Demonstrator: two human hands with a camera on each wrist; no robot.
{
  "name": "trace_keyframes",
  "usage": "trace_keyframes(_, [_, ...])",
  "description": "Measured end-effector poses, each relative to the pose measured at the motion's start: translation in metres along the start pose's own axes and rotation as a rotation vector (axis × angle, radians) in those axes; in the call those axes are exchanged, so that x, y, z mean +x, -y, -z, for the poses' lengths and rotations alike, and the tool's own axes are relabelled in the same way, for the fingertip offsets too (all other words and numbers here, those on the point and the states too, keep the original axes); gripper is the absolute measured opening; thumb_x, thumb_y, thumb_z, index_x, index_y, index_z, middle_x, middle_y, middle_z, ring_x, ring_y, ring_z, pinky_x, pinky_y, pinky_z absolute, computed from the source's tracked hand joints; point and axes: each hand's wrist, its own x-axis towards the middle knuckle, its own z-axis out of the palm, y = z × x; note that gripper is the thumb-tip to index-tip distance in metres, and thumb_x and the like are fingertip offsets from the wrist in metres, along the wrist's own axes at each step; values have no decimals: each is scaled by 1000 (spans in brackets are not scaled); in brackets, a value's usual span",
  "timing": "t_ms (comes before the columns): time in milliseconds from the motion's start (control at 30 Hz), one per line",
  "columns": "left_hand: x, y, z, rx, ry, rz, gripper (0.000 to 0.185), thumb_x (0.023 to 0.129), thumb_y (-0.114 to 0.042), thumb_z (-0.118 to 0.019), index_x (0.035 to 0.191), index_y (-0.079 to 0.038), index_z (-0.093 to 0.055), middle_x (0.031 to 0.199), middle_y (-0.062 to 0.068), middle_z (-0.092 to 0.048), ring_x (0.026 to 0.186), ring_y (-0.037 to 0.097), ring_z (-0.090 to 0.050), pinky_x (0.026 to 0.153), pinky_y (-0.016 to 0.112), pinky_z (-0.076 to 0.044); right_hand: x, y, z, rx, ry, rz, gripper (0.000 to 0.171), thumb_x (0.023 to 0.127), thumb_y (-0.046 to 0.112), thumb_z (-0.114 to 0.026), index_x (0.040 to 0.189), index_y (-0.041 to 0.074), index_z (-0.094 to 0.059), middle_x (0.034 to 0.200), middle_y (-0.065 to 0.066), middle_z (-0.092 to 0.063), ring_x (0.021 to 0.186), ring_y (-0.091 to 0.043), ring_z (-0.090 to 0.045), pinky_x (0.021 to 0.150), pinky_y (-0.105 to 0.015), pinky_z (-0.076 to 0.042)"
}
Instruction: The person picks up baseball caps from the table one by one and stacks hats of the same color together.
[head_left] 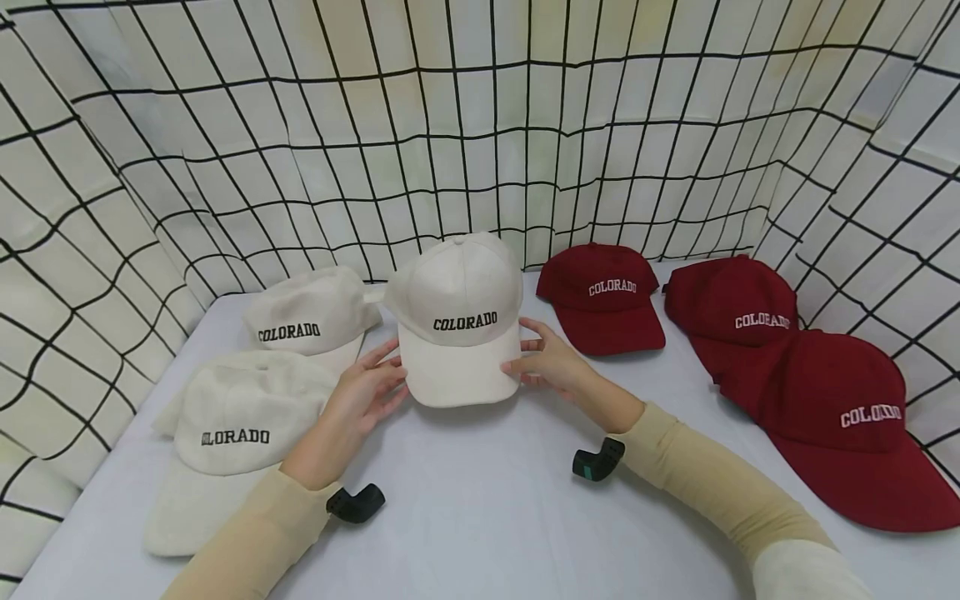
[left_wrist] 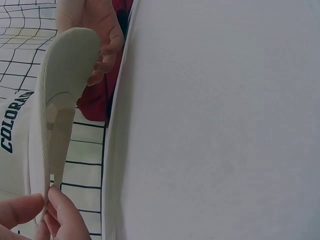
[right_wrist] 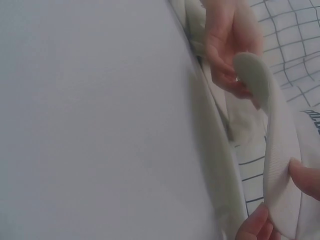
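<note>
A cream baseball cap (head_left: 461, 292) with dark COLORADO lettering is held up at the middle of the table, its brim toward me. My left hand (head_left: 360, 400) pinches the brim's left edge between thumb and fingers. On the opposite edge, my right hand (head_left: 555, 358) grips the brim, thumb on top and fingers beneath. In the left wrist view the brim (left_wrist: 75, 55) is seen edge-on, with the cap's hollow inside showing behind it. The right wrist view shows the brim (right_wrist: 280, 150) between thumb and fingertips.
Two cream caps (head_left: 255, 417) lie overlapping at the left, beside my left forearm. At the right are a red cap (head_left: 600, 292) near the back and two more overlapping red caps (head_left: 832, 400). White cloth walls with black grid lines (head_left: 480, 133) enclose the white table (head_left: 480, 508).
</note>
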Motion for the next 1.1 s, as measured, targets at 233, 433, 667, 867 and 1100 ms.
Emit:
trace_keyframes(233, [0, 1, 5, 29, 66, -5, 68, 98, 8, -53, 159, -12, -31, 95, -9, -63, 81, 6, -63, 78, 26, -51, -5, -5, 0, -14, 12, -12, 93, 89, 4, -79, 162, 19, -23, 140, -20, -45, 112, -29, -54, 84, -32, -55])
trace_keyframes(433, [-1, 0, 8, 66, 70, 19, 63, 99, 3, -55, 156, -16, -35, 86, -9, -65, 77, 5, -63, 73, 25, -51, -10, -9, 0, -9, 52, -6, 95, 89, 2, -78, 163, 18, -19, 135, -21, -46, 110, -28, -55, 87, -35, -55])
trace_keyframes(667, [-2, -2, 11, 112, 64, 41, 57, 101, -4, -58, 153, -17, -38, 84, -8, -63, 78, 5, -62, 69, 23, -51, -18, -11, 0, -4, 82, -18, 98, 88, 0, -78, 163, 20, -17, 134, -20, -47, 110, -28, -57, 89, -38, -56])
trace_keyframes(867, [-5, -7, 14, 145, 98, 22, 37, 102, -5, -59, 136, -10, -48, 88, -9, -66, 84, 5, -64, 74, 23, -53, -25, -13, 2, -16, 110, -16, 99, 88, -2, -77, 163, 17, -15, 129, -19, -48, 105, -27, -58, 84, -36, -57])
trace_keyframes(1100, [-5, -10, 19, 221, 158, -2, 42, 101, -3, -58, 141, -3, -43, 90, -8, -66, 83, 6, -64, 74, 24, -55, -32, -16, 3, -30, 123, -21, 98, 88, -1, -78, 162, 16, -17, 127, -19, -51, 104, -27, -59, 84, -36, -58])
